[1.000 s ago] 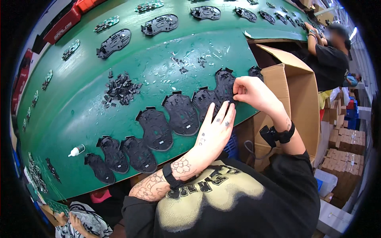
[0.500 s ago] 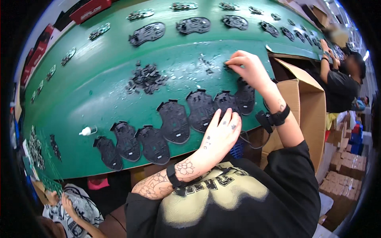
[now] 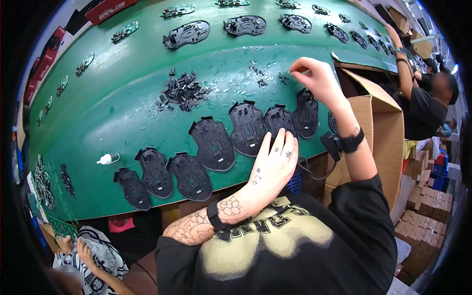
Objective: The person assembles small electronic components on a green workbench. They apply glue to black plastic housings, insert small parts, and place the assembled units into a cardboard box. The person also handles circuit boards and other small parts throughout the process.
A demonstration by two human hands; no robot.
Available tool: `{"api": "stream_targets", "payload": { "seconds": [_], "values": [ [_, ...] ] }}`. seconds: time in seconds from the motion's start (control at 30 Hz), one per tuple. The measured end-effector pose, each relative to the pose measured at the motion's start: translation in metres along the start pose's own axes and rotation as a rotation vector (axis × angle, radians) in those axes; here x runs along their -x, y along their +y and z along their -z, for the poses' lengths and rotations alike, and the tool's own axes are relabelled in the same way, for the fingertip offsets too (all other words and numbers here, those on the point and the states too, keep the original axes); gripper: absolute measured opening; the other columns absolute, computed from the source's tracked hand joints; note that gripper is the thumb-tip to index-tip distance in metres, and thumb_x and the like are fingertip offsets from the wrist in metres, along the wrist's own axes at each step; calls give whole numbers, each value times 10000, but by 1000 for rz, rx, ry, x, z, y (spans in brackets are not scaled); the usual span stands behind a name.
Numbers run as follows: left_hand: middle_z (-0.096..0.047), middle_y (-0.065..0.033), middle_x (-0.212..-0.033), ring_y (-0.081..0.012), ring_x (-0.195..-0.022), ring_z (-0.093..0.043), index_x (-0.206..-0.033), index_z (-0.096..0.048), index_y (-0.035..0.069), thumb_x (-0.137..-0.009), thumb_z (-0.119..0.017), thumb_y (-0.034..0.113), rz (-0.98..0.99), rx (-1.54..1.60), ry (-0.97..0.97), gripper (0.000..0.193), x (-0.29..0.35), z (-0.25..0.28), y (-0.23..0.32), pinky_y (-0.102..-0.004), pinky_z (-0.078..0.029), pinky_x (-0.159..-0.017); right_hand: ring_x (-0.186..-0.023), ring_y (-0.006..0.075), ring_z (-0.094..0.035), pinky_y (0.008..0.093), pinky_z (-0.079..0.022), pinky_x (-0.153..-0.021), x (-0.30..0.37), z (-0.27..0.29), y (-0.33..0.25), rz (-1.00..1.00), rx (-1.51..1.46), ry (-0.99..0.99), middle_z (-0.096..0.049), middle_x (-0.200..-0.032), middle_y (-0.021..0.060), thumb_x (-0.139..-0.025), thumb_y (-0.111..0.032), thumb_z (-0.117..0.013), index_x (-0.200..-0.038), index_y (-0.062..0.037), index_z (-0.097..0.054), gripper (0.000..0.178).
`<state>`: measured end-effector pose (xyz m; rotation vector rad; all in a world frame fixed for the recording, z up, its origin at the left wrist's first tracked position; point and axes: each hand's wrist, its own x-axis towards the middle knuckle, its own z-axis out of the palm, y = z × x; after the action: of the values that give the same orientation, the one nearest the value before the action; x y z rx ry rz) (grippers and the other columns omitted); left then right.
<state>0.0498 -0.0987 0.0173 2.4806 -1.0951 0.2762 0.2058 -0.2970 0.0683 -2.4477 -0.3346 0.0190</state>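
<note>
Pressing left hand (image 3: 273, 164) on black shell (image 3: 279, 122); right hand (image 3: 314, 78) beyond.

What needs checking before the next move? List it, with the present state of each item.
1. Left hand steadies a black shell at the near edge of the green table: ok, fingers lie flat on it.
2. Right hand has a part pinched: cannot tell, fingertips are closed but too small to see.
3. Loose small parts within reach: ok, heaped mid-table.
4. Shells in a row, none overhanging: ok for those in view.
5. Small white bottle out of the way: ok, lying left of the row.
</note>
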Motion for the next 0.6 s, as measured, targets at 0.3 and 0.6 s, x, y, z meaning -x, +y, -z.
{"api": "stream_targets", "payload": {
  "seconds": [0.3,0.6],
  "values": [
    [-501,-208,-1380,-318,-1332,-455,-1380,-488,-68,-819,-569,146,-17,49,-157,606,12,11,-1,-508,-342,-1128,-880,149,-721,258,-582,-794,110,-9,-16,-402,-606,-162,-739,-937,100,-880,12,-685,-1006,53,-716,136],
    [-479,-224,-1399,-344,-1359,-424,-1377,-485,-79,-819,-556,101,12,50,-184,591,13,17,-1,-504,-347,-1126,-765,132,-658,241,-516,-644,129,-29,-19,-52,-199,-78,-693,-909,76,-828,15,-715,-950,-19,-720,127]
  ]
}}
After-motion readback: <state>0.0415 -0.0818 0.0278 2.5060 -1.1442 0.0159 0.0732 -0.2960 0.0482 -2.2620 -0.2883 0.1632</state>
